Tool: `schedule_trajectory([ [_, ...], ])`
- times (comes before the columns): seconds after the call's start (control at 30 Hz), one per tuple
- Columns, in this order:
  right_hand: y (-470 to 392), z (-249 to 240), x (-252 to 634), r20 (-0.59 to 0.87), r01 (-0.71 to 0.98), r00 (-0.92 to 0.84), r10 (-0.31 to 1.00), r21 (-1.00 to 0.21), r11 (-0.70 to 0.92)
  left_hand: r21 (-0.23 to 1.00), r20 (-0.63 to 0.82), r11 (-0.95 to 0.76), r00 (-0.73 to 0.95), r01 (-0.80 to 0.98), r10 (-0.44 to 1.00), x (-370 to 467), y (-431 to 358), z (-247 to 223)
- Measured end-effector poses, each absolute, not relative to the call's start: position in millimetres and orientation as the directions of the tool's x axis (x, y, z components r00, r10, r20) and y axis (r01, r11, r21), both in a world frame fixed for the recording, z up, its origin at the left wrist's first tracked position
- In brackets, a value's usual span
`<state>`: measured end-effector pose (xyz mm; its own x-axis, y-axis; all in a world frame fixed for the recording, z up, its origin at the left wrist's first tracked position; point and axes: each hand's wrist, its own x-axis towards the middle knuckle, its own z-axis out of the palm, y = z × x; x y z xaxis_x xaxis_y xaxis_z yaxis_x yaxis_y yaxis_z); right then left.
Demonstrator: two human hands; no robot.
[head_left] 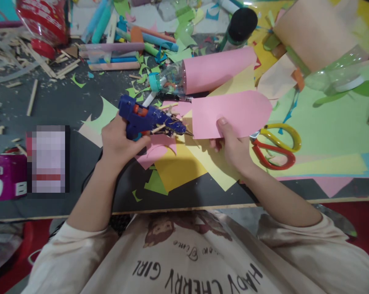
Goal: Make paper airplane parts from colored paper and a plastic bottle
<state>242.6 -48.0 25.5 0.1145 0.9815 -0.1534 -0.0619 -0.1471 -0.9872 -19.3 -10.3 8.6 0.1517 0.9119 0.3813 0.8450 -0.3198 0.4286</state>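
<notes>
My left hand point(118, 136) is wrapped round the handle of a blue hot glue gun point(143, 118). Bits of wood and dried glue cling to its front, and its nozzle points right, close to the lower left corner of a pink paper piece point(236, 112). That piece is straight on the left and rounded on the right. My right hand point(233, 145) pinches its lower edge, thumb on top and fingers underneath. Behind it lies a clear plastic bottle point(172, 77) with a teal cap, wrapped in pink paper point(219, 69). Scissors point(276, 147) with yellow and red handles lie beside my right hand.
Paper sheets and scraps in green, yellow and pink cover the table's right and middle. Coloured markers point(113, 57), a red bottle point(45, 24) and wooden sticks point(32, 98) lie at the back left. A purple device point(8, 177) stands at the left, beside a blurred rectangular object point(49, 159).
</notes>
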Motion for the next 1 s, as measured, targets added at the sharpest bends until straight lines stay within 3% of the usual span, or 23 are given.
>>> schedule_trajectory([
  [0.2, -48.5, 25.6, 242.4, -0.147, -0.019, 0.105, 0.984, -0.989, -0.145, 0.406, 0.365, -0.308, 0.156, 0.860, 0.918, -20.8, -8.2, 7.4],
  [0.6, -49.2, 30.2, 240.5, -0.149, -0.042, 0.079, 0.986, -0.988, -0.146, 0.528, 0.358, -0.253, 0.058, 0.811, 0.932, -18.6, -8.8, 13.7],
  [1.0, -49.7, 30.9, 239.7, -0.177, -0.041, 0.036, 0.984, -0.984, -0.175, 0.388, 0.447, -0.332, 0.139, 0.860, 0.883, -23.4, -6.0, 6.8],
])
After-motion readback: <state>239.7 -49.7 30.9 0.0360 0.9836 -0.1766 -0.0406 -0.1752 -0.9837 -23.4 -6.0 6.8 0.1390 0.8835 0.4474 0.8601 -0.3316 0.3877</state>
